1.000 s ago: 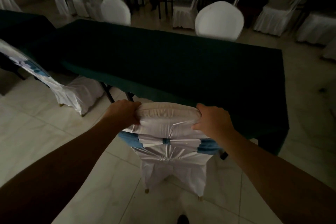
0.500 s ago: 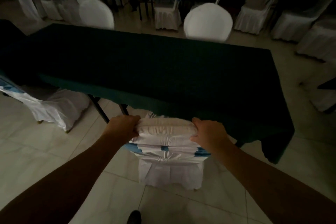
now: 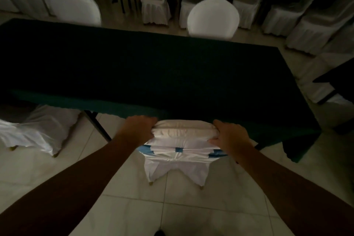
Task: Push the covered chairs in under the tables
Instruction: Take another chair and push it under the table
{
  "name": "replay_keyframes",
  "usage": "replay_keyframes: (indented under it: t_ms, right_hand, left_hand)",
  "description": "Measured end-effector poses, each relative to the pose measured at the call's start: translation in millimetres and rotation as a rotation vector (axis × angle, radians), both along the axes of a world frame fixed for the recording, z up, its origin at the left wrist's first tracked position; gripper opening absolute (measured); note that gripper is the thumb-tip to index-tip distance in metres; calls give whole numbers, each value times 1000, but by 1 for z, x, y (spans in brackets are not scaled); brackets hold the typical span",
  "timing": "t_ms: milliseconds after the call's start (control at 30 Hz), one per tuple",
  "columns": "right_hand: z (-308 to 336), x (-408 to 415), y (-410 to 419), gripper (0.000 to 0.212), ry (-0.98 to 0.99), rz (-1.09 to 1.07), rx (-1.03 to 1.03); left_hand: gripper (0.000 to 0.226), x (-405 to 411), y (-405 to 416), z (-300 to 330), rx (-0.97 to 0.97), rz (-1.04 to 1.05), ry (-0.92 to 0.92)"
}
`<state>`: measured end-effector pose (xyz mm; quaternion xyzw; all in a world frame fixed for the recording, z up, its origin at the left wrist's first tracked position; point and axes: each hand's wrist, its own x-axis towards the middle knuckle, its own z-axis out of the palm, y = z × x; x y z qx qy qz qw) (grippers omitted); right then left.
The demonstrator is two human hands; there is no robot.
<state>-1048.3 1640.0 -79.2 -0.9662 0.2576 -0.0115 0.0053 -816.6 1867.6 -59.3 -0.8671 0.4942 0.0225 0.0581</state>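
Fingers (image 3: pixel 151 120) of both hands clamp the chair (image 3: pixel 183 136) back's top corners, left hand (image 3: pixel 138 127) and right hand (image 3: pixel 230 135) either side. Its seat sits under the tabletop (image 3: pixel 134 71), back touching the near edge.

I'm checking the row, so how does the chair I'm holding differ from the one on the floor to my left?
The held chair stands upright at the table, gripped by the left hand and right hand; the left chair looks tipped over and untouched. Both wear white covers.
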Motion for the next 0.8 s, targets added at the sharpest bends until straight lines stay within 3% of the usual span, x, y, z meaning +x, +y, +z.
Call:
replay_keyframes:
  t_ms: [533,800]
  right_hand:
    - [-13,46,-31,56,-136,-16,-79]
    - [-16,54,-22,48,-63,-33,3]
  left_hand:
    - [40,43,-31,5,-12,-50,-50]
    - [38,47,-31,-5,-32,35,-37]
